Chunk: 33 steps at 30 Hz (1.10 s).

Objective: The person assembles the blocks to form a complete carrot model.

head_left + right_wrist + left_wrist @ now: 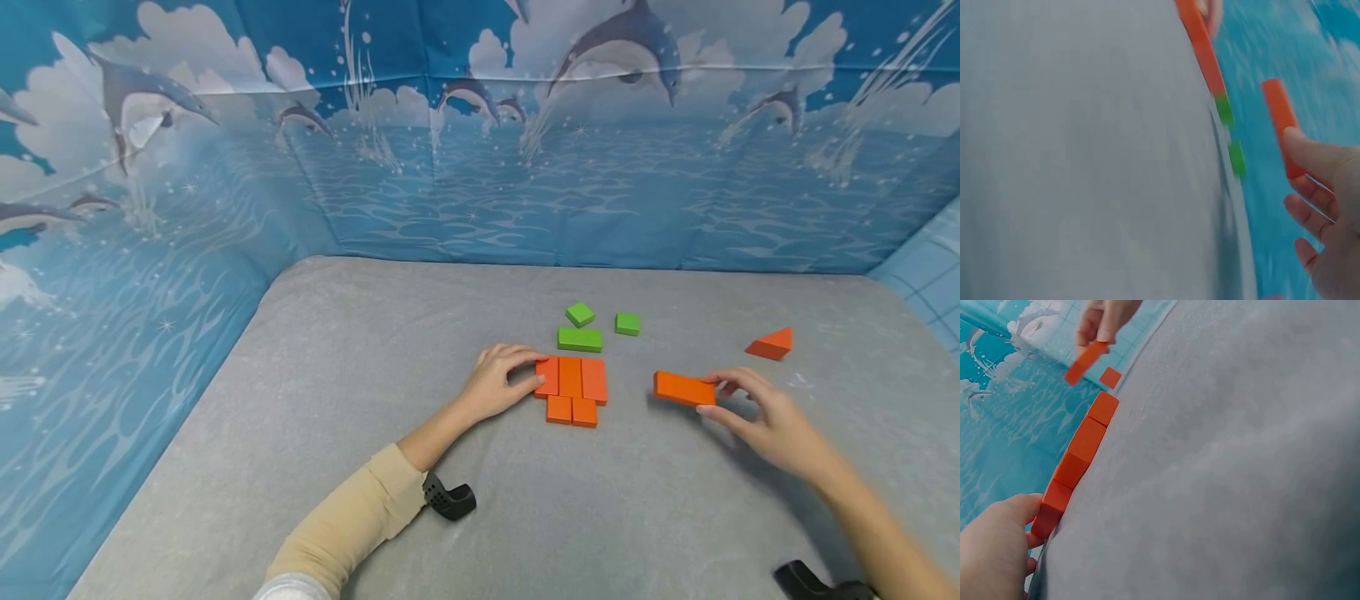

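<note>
In the head view, several flat orange blocks (571, 377) lie together, three side by side and two smaller ones along their near edge. My left hand (498, 379) holds the leftmost block, its thumb and forefinger at that block's left side and far corner. The left wrist view shows the thumb (1022, 507) against the end of the orange row (1082, 450). To the right, my right hand (772, 421) pinches an oblong orange block (682, 388) by one end, raised above the grey cloth. The right wrist view also shows this orange block (1280, 115) between thumb and fingers.
Beyond the orange group lie a long green block (580, 339) and two small green blocks, one of them a tilted green block (580, 314). An orange triangular block (772, 343) lies at the far right. A blue dolphin-print curtain (450, 192) borders the grey cloth surface (360, 333).
</note>
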### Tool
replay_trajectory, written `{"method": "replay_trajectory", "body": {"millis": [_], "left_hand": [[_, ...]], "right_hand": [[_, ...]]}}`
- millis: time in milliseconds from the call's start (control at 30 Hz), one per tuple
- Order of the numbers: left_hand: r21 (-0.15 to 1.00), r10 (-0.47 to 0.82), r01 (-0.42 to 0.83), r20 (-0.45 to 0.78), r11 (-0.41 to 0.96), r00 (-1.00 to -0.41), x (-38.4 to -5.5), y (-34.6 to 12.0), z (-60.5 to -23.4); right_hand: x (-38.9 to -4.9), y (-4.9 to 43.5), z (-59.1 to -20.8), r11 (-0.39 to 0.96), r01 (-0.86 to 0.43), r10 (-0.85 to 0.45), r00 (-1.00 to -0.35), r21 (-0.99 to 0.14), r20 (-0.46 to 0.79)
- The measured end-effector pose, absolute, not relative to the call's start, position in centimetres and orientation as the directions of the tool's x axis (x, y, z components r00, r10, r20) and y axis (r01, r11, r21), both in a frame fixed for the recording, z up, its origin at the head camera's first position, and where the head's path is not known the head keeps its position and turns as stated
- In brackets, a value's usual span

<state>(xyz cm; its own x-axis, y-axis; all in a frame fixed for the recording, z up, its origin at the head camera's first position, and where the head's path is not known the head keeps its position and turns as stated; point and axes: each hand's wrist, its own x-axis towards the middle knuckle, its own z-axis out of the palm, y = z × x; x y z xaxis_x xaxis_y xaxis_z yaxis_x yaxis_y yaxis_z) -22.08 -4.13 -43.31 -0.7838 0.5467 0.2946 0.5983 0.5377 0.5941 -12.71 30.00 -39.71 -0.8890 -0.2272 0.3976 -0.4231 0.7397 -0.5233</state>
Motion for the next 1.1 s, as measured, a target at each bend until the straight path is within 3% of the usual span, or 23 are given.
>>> {"method": "replay_trajectory", "body": {"millis": [400,867,1100], "left_hand": [[0.586,0.549,0.607,0.304,0.537,-0.779,-22.1,-4.1,-43.3],[0.586,0.546,0.604,0.302,0.54,-0.781,-22.1,-4.1,-43.3],[0.586,0.545,0.606,0.307,0.538,-0.78,-22.1,-4.2,-43.3]], "right_hand": [[-12.2,21.4,-40.1,0.541,-0.58,-0.42,-0.814,-0.609,0.401],[-11.4,18.8,-41.3,0.644,-0.519,-0.367,-0.854,-0.561,0.369],[-11.4,18.5,-41.4,0.661,-0.537,-0.355,-0.839,-0.524,0.412]]}}
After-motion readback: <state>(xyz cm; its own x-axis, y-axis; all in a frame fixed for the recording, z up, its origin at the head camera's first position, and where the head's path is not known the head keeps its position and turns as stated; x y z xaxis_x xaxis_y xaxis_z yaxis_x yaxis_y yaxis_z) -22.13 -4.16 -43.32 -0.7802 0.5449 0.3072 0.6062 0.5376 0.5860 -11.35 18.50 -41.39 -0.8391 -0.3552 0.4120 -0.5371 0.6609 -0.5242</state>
